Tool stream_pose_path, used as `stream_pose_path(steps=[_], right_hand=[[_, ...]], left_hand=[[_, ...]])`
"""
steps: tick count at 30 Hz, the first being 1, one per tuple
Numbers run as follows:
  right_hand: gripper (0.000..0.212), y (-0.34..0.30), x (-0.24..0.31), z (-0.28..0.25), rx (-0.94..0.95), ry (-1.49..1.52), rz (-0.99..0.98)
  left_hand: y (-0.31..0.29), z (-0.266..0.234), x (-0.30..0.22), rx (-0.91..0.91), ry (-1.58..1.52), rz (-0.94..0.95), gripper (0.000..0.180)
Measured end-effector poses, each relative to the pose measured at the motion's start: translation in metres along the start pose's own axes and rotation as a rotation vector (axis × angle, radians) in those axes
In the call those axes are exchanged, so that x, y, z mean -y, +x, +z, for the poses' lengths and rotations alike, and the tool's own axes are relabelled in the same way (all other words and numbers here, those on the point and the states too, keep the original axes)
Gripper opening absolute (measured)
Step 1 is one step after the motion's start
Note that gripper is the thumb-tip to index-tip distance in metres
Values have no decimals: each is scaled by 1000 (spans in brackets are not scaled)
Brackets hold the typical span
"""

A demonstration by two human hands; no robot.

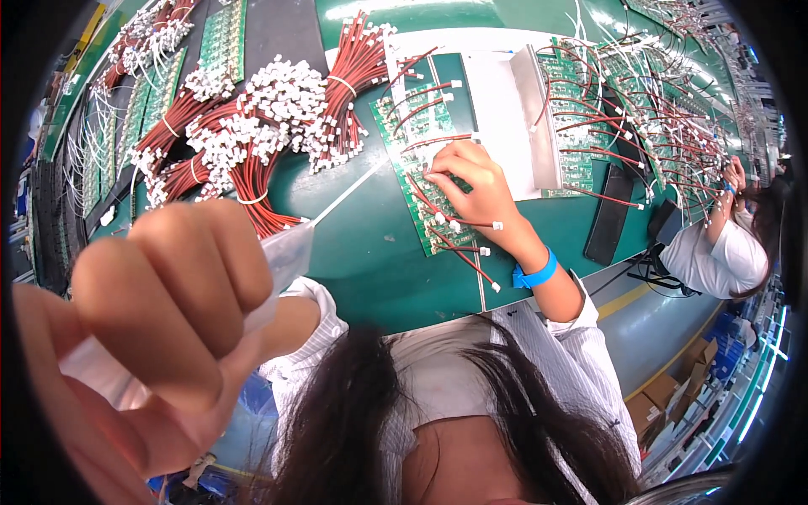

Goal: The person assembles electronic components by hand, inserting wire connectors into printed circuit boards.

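Observation:
My left hand, raised close to the camera, is closed around a translucent squeeze bottle with a long thin white nozzle. The nozzle slants toward a green strip of circuit boards on the table, and its tip appears apart from it. Over that strip my right hand has thumb and fingers pinched together. What sits in the pinch is hidden. Short red-and-black wires with white plugs lie across the strip, some running beneath my right hand.
Bundles of red-and-black wires with white plugs lie on the left of the green table. A white tray stands beyond my right hand, beside more wired boards and a black phone. Another person works at far right.

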State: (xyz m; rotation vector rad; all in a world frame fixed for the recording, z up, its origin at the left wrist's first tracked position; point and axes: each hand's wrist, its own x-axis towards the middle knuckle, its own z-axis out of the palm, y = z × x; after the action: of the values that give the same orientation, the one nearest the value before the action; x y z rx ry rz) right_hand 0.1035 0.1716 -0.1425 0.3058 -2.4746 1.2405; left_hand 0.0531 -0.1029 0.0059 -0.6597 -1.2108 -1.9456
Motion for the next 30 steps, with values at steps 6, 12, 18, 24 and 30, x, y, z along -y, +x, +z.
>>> stream_pose_path(steps=[6,12,18,24,30], right_hand=[[12,-1,1,-2,-12,-57,-41],[11,0,2,-2,-7,-48,-38],[11,0,1,-1,-3,-60,-41],[10,0,1,0,-4,-70,-58],[11,0,1,1,19,-131,-96]], left_hand=[[-4,69,1,246,-76,-187,45],[6,47,8,471,-148,-135,45],[-7,57,3,131,-260,-341,46],[-4,57,3,225,-240,-347,43],[1,57,6,337,-212,-355,39]])
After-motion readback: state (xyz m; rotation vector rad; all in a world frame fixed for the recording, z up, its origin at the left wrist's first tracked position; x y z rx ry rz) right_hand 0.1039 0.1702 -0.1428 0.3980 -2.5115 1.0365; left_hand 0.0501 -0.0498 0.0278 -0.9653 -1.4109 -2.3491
